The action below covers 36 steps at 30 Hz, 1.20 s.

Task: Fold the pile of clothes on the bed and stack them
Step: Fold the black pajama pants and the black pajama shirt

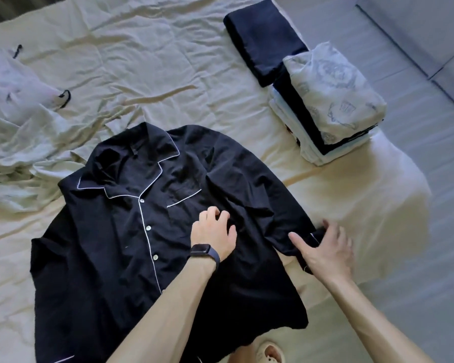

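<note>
A dark navy pyjama shirt (pixel 121 231) with white piping and white buttons lies face up on the cream bed sheet (pixel 142 61), collar toward the far side. My left hand (pixel 212 234), with a dark watch on the wrist, rests on the shirt's chest with fingers curled into the fabric. My right hand (pixel 323 250) holds the cuff of the shirt's right-side sleeve (pixel 273 205), thumb spread over the cloth. A stack of folded clothes (pixel 328 106) stands at the right, topped by a pale printed piece. A folded dark garment (pixel 262 38) lies behind it.
A crumpled pile of white clothes (pixel 19 106) with dark straps lies at the far left. The bed's right edge drops to a grey floor (pixel 417 179). A foot in a pale clog (pixel 270 353) shows at the bottom.
</note>
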{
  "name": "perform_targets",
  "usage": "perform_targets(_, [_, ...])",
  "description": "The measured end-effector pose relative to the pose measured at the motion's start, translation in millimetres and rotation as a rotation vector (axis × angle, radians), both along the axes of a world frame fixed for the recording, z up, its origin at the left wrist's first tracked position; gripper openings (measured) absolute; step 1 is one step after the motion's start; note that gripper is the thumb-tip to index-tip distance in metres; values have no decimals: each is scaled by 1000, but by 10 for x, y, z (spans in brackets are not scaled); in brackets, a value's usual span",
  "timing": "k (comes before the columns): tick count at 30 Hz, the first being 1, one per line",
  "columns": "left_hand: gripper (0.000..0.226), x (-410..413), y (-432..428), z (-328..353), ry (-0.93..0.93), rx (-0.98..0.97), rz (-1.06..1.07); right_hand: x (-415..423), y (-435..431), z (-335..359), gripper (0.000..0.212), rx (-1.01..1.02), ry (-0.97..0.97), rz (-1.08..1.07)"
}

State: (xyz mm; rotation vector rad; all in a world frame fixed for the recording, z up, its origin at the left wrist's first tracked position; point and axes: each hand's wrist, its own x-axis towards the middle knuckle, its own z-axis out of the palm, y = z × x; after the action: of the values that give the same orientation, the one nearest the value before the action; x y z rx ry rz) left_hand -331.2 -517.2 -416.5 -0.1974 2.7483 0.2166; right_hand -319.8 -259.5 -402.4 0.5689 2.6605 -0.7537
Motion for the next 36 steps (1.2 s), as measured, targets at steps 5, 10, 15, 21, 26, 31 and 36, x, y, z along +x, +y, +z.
perform_targets(5, [69,-186,-148,-148,-361,137,7,-540,52,130,19,67,-391,286])
perform_targets(10, [74,-302,-154,-143,-504,121,-38,-1358,301,897,17,-163,37,33])
perform_targets(15, [74,-519,-195,16,-609,119,-58,-2256,633,1664,11,-27,434,72])
perform_targets(21, [42,-1178,-1,456,-558,68,-100,-2726,641,1571,23,15,289,168])
perform_targets(26, [34,-2011,594,971,-195,309,27,-3001,796,1505,24,-117,228,229])
perform_targets(31, [66,-2810,1431,1568,5,550,-73,-3148,969,1571,34,-371,36,324])
perform_targets(36, [31,-3444,1915,1976,-264,506,-264,-3483,1125,1719,35,-543,-1,438])
